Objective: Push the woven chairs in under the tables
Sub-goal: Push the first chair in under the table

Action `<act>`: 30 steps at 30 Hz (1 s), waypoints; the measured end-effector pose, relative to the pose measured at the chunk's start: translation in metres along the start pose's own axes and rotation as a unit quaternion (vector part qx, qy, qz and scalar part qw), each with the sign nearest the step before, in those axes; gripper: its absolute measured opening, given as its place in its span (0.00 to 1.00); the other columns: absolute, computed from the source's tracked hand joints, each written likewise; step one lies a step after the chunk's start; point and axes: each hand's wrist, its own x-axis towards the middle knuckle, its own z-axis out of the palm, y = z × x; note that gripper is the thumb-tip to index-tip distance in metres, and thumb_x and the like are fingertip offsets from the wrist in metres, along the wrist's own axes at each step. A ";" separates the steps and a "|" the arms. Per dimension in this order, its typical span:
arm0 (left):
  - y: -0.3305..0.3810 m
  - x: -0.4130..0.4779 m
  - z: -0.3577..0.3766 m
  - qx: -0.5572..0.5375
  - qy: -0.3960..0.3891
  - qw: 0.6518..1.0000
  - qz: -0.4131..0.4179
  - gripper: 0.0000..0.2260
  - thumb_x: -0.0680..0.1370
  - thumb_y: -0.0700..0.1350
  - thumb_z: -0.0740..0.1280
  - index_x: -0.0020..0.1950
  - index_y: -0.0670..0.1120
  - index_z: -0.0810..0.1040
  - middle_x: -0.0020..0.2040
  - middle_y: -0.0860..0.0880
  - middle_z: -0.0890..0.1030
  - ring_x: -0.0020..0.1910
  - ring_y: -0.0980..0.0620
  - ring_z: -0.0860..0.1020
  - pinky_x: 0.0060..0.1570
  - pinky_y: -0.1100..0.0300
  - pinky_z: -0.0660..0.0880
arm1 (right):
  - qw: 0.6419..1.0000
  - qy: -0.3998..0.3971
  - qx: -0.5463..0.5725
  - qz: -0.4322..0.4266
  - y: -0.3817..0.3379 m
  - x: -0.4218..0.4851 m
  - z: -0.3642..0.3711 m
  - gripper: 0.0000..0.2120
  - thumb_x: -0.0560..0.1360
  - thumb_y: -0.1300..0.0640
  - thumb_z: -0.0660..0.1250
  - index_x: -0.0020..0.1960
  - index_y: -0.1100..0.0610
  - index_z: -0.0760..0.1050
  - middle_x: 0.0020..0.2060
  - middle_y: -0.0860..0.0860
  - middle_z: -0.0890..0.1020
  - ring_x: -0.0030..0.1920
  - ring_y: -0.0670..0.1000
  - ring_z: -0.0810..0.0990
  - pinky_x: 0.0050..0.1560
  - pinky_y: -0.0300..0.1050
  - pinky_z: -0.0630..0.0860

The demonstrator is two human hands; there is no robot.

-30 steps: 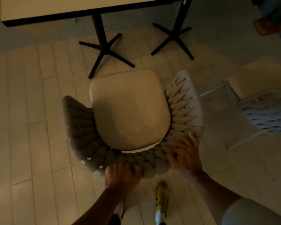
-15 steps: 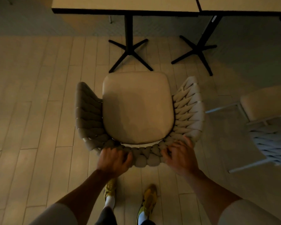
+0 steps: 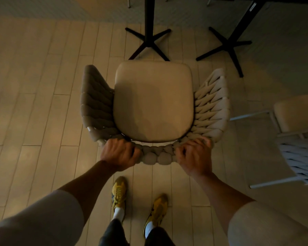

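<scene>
Woven chair [image 3: 153,102] stands on the floor just short of the desk base [image 3: 148,41], its seat front nearly over the black feet. Left hand [image 3: 119,153] and right hand [image 3: 194,157] each have a grip clenched on the backrest. A second chair [image 3: 299,132] waits at the right, not yet pushed in.

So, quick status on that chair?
Left hand and right hand both shut on chair back. Seat front at table base. Second chair off right, clear.
</scene>
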 end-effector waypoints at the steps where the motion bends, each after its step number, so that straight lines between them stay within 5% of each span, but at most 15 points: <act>1: -0.001 0.002 0.001 0.008 0.001 1.000 0.021 0.13 0.79 0.52 0.62 0.36 0.48 0.72 0.24 0.50 0.69 0.21 0.51 0.65 0.25 0.61 0.70 | 1.000 -0.002 -0.005 0.000 0.001 0.003 0.001 0.16 0.74 0.51 0.64 0.30 0.51 0.81 0.31 0.45 0.82 0.40 0.48 0.77 0.64 0.54 0.67; 4: -0.007 0.011 -0.006 0.021 -0.006 0.998 0.051 0.13 0.78 0.53 0.66 0.37 0.48 0.73 0.24 0.50 0.72 0.20 0.51 0.67 0.25 0.64 0.66 | 1.000 -0.010 -0.019 -0.003 0.003 0.010 0.003 0.17 0.75 0.49 0.62 0.31 0.51 0.81 0.31 0.45 0.82 0.41 0.47 0.77 0.64 0.53 0.66; 6: -0.006 0.017 -0.012 0.011 -0.025 1.000 0.013 0.15 0.75 0.55 0.69 0.32 0.50 0.71 0.22 0.52 0.69 0.20 0.51 0.62 0.24 0.65 0.65 | 1.000 -0.013 -0.025 -0.003 0.003 0.014 0.003 0.17 0.75 0.49 0.62 0.31 0.50 0.81 0.31 0.45 0.83 0.41 0.47 0.77 0.65 0.53 0.66; 9: -0.007 0.026 -0.015 -0.019 -0.044 0.994 -0.096 0.20 0.76 0.59 0.62 0.28 0.55 0.59 0.21 0.54 0.61 0.22 0.51 0.62 0.26 0.61 0.64 | 0.999 -0.013 -0.031 -0.004 0.004 0.021 0.003 0.17 0.75 0.49 0.61 0.31 0.50 0.81 0.32 0.44 0.82 0.41 0.47 0.77 0.65 0.52 0.66; 13: -0.014 0.032 -0.011 0.005 -0.047 0.999 0.000 0.15 0.77 0.56 0.63 0.33 0.51 0.70 0.24 0.53 0.70 0.20 0.51 0.66 0.24 0.63 0.66 | 1.000 -0.007 -0.027 -0.001 0.006 0.031 0.006 0.17 0.75 0.50 0.61 0.31 0.50 0.81 0.31 0.45 0.82 0.40 0.48 0.77 0.64 0.52 0.66; 17: -0.021 0.042 -0.011 0.015 -0.050 0.999 0.005 0.14 0.77 0.56 0.66 0.35 0.50 0.73 0.24 0.52 0.71 0.21 0.51 0.65 0.25 0.63 0.65 | 0.999 -0.017 -0.041 0.000 0.008 0.043 0.010 0.17 0.76 0.48 0.61 0.32 0.50 0.81 0.32 0.45 0.82 0.40 0.48 0.77 0.63 0.52 0.66; 20: -0.027 0.050 -0.011 -0.038 -0.085 0.995 -0.047 0.20 0.81 0.64 0.55 0.42 0.54 0.79 0.27 0.54 0.74 0.25 0.55 0.71 0.27 0.62 0.67 | 0.998 -0.024 -0.049 -0.010 0.006 0.051 0.006 0.19 0.78 0.45 0.61 0.33 0.49 0.81 0.33 0.44 0.83 0.42 0.48 0.77 0.63 0.53 0.66; 24: -0.033 0.057 -0.004 -0.040 -0.108 0.992 -0.041 0.23 0.81 0.66 0.48 0.51 0.55 0.78 0.35 0.53 0.80 0.30 0.53 0.76 0.32 0.60 0.74 | 0.999 0.002 -0.034 -0.027 0.005 0.059 0.001 0.19 0.79 0.43 0.63 0.33 0.49 0.81 0.32 0.44 0.83 0.40 0.47 0.78 0.60 0.55 0.67; 30: -0.051 0.077 0.001 -0.013 -0.096 0.995 0.025 0.18 0.80 0.64 0.55 0.50 0.53 0.76 0.37 0.53 0.82 0.30 0.49 0.77 0.32 0.58 0.77 | 0.999 -0.011 -0.033 -0.018 0.004 0.087 0.000 0.21 0.79 0.41 0.61 0.34 0.49 0.82 0.33 0.43 0.84 0.41 0.46 0.79 0.61 0.54 0.66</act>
